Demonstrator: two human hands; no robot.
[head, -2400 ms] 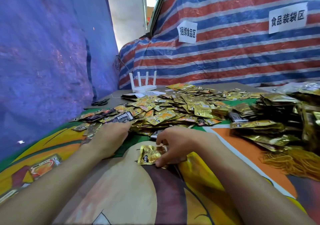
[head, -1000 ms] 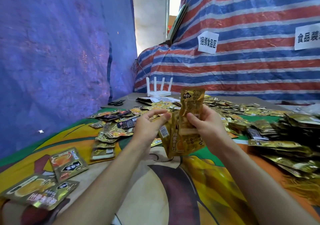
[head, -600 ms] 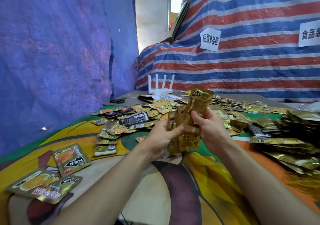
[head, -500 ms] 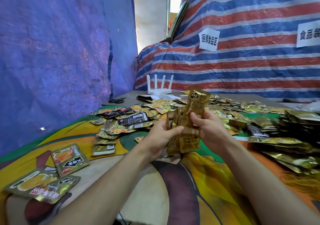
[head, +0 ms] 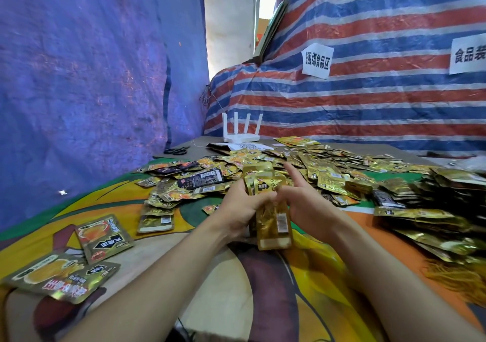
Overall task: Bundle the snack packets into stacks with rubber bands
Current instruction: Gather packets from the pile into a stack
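Head view: left hand [head: 240, 205] and right hand [head: 305, 206] both clasp a stack of gold snack packets [head: 273, 222], fingers curled round it, upright just above the cloth [head: 221, 284], near the loose pile [head: 310, 163].

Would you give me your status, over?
Left grip, right grip hold gold foil packet stack. No band visible on it. Loose gold packets heaped beyond.

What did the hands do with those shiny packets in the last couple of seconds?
The left hand and right hand gathered packets off the table and lifted them as a stack of packets held between them. The packet that stuck up above the rest is now pushed down among them, and the stack sits lower. The loose packets, router and scissors lie as before.
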